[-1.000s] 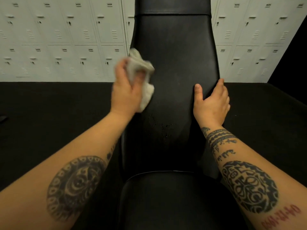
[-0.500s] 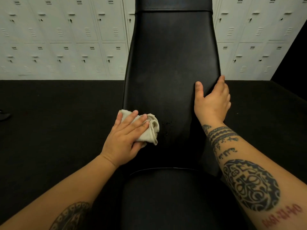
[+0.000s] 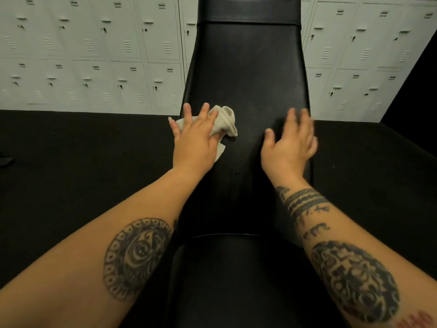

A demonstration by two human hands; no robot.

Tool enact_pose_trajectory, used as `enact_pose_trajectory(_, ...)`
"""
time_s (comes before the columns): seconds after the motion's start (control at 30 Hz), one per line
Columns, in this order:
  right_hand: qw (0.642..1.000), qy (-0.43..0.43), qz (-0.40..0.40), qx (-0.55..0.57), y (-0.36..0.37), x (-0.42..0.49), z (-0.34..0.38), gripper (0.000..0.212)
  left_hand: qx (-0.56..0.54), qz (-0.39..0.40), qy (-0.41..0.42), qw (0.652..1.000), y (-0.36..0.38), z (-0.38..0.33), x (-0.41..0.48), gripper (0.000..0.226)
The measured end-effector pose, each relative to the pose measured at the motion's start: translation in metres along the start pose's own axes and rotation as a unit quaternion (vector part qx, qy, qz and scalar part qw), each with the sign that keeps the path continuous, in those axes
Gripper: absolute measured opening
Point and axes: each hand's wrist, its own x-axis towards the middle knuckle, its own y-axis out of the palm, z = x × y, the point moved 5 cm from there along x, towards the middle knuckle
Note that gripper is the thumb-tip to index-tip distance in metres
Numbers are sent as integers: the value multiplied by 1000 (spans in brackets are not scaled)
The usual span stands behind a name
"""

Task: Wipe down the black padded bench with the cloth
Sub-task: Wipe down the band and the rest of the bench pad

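Observation:
The black padded bench [image 3: 248, 74] runs straight away from me down the middle of the view, with a second pad section [image 3: 236, 280] nearest me. A crumpled off-white cloth [image 3: 224, 119] lies on the bench's left side. My left hand [image 3: 196, 140] presses flat on the cloth with straight, spread fingers. My right hand [image 3: 289, 143] lies on the bench's right side, fingers spread and blurred by motion, holding nothing. A few small droplets [image 3: 236, 181] mark the pad between my wrists.
Dark floor [image 3: 82, 174] spreads on both sides of the bench. A wall of white lockers [image 3: 94, 55] stands behind it, left and right. A black wall edge [image 3: 416, 74] rises at the far right. A dark object [image 3: 4, 159] sits at the left frame edge.
My left hand slid the cloth down the left edge of the bench, then back up it a little. My right hand let go of the right edge and now lies flat, moving.

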Motion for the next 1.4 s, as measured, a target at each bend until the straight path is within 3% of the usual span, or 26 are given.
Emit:
enact_pose_trajectory(0.07,988,-103,24,113,0,-19,27,48,-146,-1,6,989,-6,-7,2,50)
enact_pose_trajectory(0.17,919,-74,184,342,4,-40,56,52,-345,40,-54,936,-14,-25,-9,46)
enact_pose_trajectory(0.23,903,-45,194,380,2,-42,65,59,-500,87,-108,855,-17,-39,-17,42)
enact_pose_trajectory(0.27,913,-44,165,372,-1,-39,65,57,-574,108,-125,802,-17,-43,-19,45)
enact_pose_trajectory(0.3,921,-48,128,364,-7,-36,63,53,-613,121,-131,769,-19,-44,-19,50)
enact_pose_trajectory(0.33,927,-56,93,358,-13,-32,59,48,-586,118,-117,793,-25,-41,-17,56)
enact_pose_trajectory(0.43,945,-89,35,314,-22,-17,39,36,-316,57,-10,947,-45,-15,-8,60)
enact_pose_trajectory(0.5,958,-99,38,266,-22,-14,26,35,-213,-49,-43,975,-53,12,-10,48)
enact_pose_trajectory(0.57,974,-139,61,167,-12,-23,22,34,-202,-94,-146,964,-46,36,-20,45)
enact_pose_trajectory(0.63,974,-189,88,89,7,-37,26,32,-224,-31,-245,943,-20,54,-34,58)
enact_pose_trajectory(0.73,951,-273,137,53,26,-57,41,34,-330,21,-331,884,11,69,-50,70)
enact_pose_trajectory(0.83,904,-363,225,15,28,-81,46,35,-341,15,-329,880,17,74,-56,62)
enact_pose_trajectory(0.93,881,-381,279,-21,22,-93,36,34,-340,11,-322,884,15,73,-57,65)
enact_pose_trajectory(1.03,924,-335,184,-19,11,-68,22,29,-320,16,-316,893,15,73,-56,71)
enact_pose_trajectory(1.13,972,-217,84,-21,1,-24,14,18,-301,22,-312,901,15,69,-56,74)
enact_pose_trajectory(1.23,984,-168,57,-23,14,-7,36,17,-283,15,-309,908,14,64,-58,74)
enact_pose_trajectory(1.33,964,-240,119,10,35,-32,59,26,-275,14,-308,911,14,64,-58,73)
enact_pose_trajectory(1.4,919,-333,210,12,40,-69,55,32,-278,10,-308,910,17,69,-57,73)
